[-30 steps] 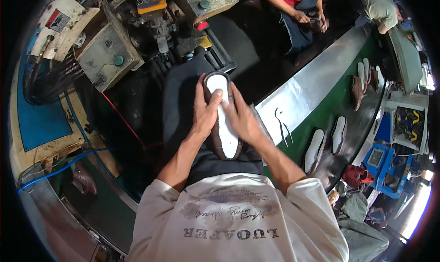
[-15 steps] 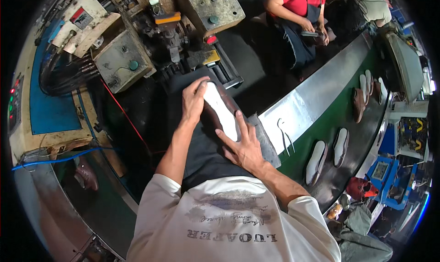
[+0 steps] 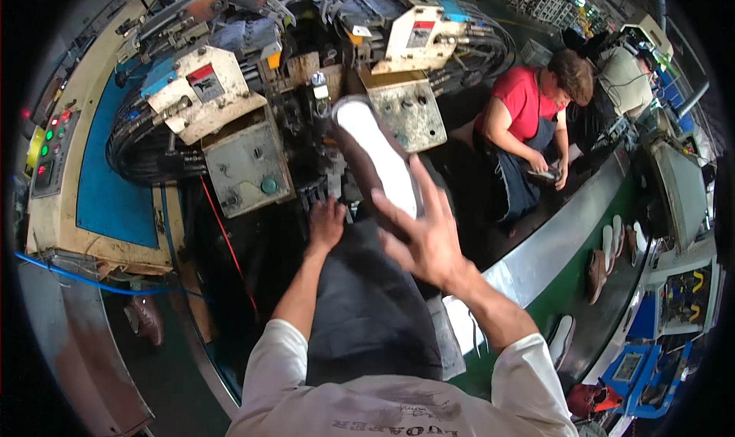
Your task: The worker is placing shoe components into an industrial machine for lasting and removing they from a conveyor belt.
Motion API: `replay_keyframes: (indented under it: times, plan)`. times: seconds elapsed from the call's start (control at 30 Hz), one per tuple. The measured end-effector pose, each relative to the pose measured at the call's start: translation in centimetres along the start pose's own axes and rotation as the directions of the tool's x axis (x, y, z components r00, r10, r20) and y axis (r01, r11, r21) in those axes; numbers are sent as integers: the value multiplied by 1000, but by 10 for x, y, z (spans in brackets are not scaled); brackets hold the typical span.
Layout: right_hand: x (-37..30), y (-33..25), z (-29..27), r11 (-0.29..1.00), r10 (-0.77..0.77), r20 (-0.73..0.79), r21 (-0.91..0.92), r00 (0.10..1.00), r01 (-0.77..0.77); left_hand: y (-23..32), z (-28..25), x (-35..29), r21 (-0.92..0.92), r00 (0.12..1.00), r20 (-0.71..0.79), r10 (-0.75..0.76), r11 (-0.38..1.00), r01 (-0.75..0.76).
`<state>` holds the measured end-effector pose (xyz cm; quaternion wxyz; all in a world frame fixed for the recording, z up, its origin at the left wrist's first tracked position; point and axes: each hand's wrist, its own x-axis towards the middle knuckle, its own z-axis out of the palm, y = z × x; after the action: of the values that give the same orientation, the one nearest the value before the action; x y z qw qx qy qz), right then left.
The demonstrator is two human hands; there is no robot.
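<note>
A: Head view, item one?
B: Shoe (image 3: 375, 158), dark upper, white insole facing up, toe set into the grey machine (image 3: 245, 161), heel toward the person.
A: Hands?
B: Right hand (image 3: 425, 234), fingers spread wide, palm at the shoe's heel end; whether it touches, cannot tell. Left hand (image 3: 327, 224), fingers pressed together, low beside the shoe at the machine's base.
A: Surroundings?
B: Conveyor belt (image 3: 570, 288) at right carrying shoes; a seated co-worker (image 3: 528, 123) in red beyond.

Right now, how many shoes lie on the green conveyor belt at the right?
4: a brown one and two pale ones far along the belt, and a white one nearer. Others may be hidden.
</note>
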<state>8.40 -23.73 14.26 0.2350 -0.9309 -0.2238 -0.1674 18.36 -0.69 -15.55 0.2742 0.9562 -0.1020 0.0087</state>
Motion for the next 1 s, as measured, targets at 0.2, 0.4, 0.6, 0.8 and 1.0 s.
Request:
replay_keyframes:
  times: [0.2, 0.4, 0.6, 0.8, 1.0]
  plan:
    - [148, 56, 55, 999, 11, -93, -43, 996, -15, 7, 24, -6, -282, 996, 41, 79, 957, -64]
    - [190, 85, 93, 999, 43, -40, 26, 998, -42, 9, -8, -44, -113, 997, -75, 15, 993, -23]
    - [184, 60, 113, 989, -17, -17, -148, 1000, 14, 2, -10, -37, -91, 995, -51, -82, 993, 77]
    - [178, 28, 131, 991, 6, -61, -137, 998, -15, 8, -9, -35, -4, 994, -37, -104, 995, 104]
    - [227, 40, 137, 993, 37, -18, -109, 999, -39, 0, -13, -38, -27, 990, -126, -62, 998, 59]
